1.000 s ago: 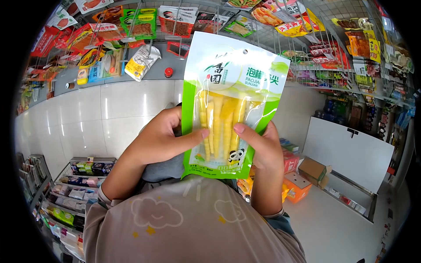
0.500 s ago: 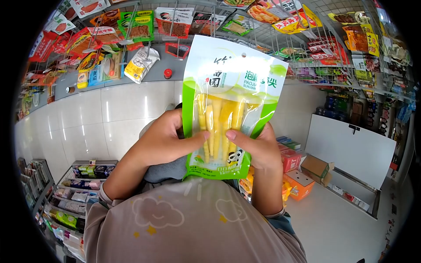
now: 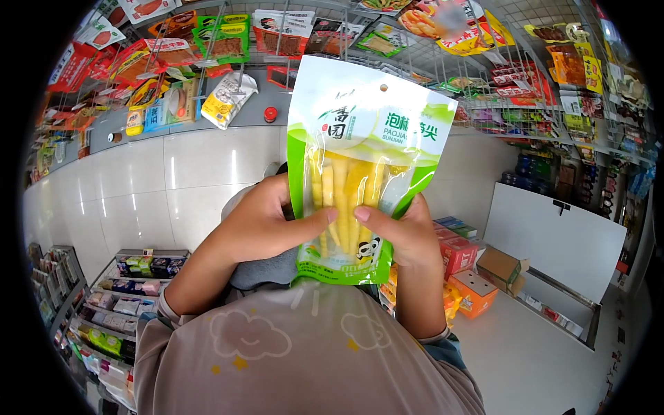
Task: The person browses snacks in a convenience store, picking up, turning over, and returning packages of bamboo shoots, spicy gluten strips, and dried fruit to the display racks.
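A green and white snack bag (image 3: 370, 149) is held upright in front of my chest, its printed face toward me. Yellow bamboo shoots show through its clear window, with a small panda printed near the bottom. My left hand (image 3: 266, 221) grips the bag's left edge, thumb pressed on the window. On the right edge, my right hand (image 3: 408, 232) holds it the same way, with its thumb on the front. The other fingers of both hands are mostly hidden behind the bag.
Hanging snack packets (image 3: 221, 38) fill the racks ahead. A grey ledge below them bears a white and yellow bag (image 3: 229, 99) and a red-lidded jar (image 3: 270, 114). Shelves (image 3: 124, 304) stand at lower left. At right are an orange box (image 3: 473, 294), an open carton (image 3: 499, 268) and a white lid (image 3: 553, 238).
Both thumbs have moved slightly on the bag's front, the right one inward toward the left. The bag has shifted very little and stays in both hands.
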A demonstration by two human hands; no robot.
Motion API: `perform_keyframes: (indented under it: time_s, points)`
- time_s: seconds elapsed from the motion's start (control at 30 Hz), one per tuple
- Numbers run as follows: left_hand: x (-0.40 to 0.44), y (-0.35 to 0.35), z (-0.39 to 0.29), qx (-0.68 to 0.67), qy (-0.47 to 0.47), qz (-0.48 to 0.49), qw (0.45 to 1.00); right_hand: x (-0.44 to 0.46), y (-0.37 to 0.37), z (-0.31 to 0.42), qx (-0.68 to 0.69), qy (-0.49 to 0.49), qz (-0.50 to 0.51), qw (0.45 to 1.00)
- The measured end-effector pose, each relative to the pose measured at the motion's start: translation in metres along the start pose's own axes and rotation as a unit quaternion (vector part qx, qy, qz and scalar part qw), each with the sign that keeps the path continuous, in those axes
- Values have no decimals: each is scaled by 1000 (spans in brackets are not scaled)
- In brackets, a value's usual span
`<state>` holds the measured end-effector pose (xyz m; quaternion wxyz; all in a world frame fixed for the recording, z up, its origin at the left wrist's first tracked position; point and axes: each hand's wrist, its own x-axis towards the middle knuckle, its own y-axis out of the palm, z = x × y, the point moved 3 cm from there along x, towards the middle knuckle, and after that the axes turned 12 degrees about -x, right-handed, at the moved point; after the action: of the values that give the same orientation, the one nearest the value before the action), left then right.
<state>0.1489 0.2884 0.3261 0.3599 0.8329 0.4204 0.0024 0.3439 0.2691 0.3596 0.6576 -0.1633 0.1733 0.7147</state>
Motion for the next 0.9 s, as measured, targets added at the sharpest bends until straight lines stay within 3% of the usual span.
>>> perform_keyframes:
  time_s: [0.3,0.5,0.9]
  points:
    - [-6,-6,-7,-26,43,12,999,4,8,4,0,24,25,999]
    - [-13,-17,-13,-88,70,-51,992,15,17,7,13,18,49,999]
    - [-23,-30,-24,-98,101,-68,988,26,34,16,2,25,85,996]
